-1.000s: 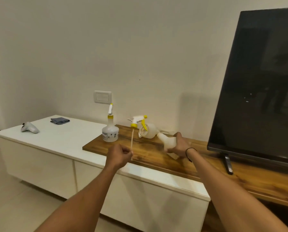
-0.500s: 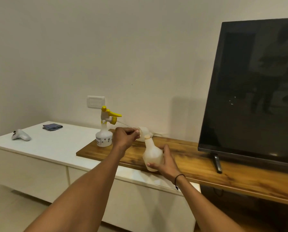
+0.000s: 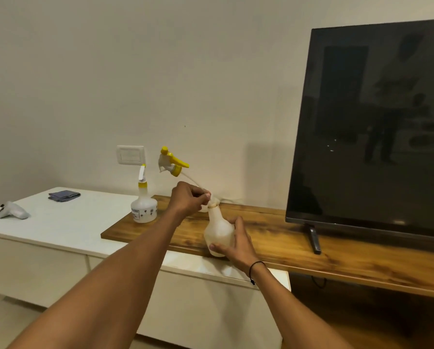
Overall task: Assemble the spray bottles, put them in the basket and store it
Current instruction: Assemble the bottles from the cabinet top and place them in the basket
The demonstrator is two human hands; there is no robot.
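My right hand [image 3: 232, 244] grips a white translucent bottle [image 3: 218, 231], upright above the wooden shelf [image 3: 286, 238]. My left hand [image 3: 189, 199] pinches the thin dip tube of a yellow and white spray head [image 3: 171, 162] right at the bottle's neck; the head hangs tilted up and to the left of that hand. An assembled spray bottle [image 3: 144, 204] with a yellow collar stands at the shelf's left end. Part of another white bottle shows behind my left hand. No basket is in view.
A large dark TV [image 3: 372, 127] stands on the shelf at the right, its foot [image 3: 314, 239] near the front. The white cabinet [image 3: 59, 222] on the left carries a folded blue cloth [image 3: 64, 195] and a grey controller [image 3: 13, 210]. A wall switch [image 3: 130, 154] sits behind.
My right hand picked the lying bottle up and stood it upright. My left hand brought the spray head's tube end to the bottle's neck.
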